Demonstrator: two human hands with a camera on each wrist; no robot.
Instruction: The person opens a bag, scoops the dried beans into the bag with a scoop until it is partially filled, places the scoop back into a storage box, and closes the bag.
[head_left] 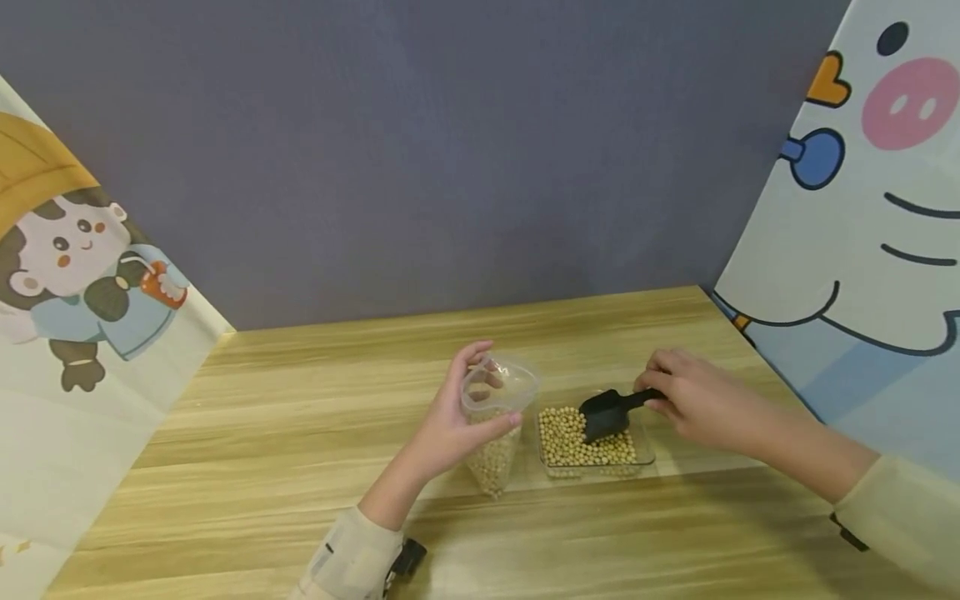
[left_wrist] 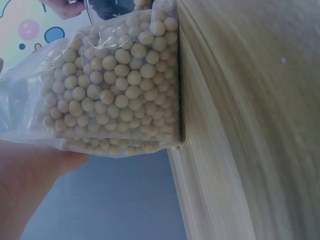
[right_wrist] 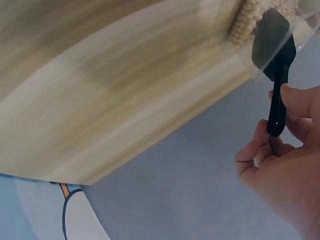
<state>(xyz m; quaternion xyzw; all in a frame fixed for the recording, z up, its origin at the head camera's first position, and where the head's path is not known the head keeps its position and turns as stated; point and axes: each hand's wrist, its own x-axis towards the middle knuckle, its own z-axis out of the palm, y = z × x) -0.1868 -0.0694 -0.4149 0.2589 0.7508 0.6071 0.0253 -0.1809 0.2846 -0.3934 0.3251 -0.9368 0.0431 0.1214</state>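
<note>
My left hand [head_left: 452, 427] holds a clear plastic bag [head_left: 493, 467] upright on the table, with fingers and thumb round its upper part and its mouth gaping. Soybeans [left_wrist: 115, 95] fill the lower part of the bag in the left wrist view. Just right of the bag stands a clear rectangular container [head_left: 649, 457], with soybeans [head_left: 561, 437] heaped mostly toward its left and front. A black scoop [head_left: 606, 415] is tilted with its blade in those soybeans. Its handle is pinched between the thumb and fingers of my right hand [head_left: 696, 398].
Under everything lies a wood-grain table [head_left: 285, 433]. A grey panel [head_left: 420, 167] rises along its back edge. Cartoon-printed panels stand on the left [head_left: 150, 400] and right [head_left: 847, 250].
</note>
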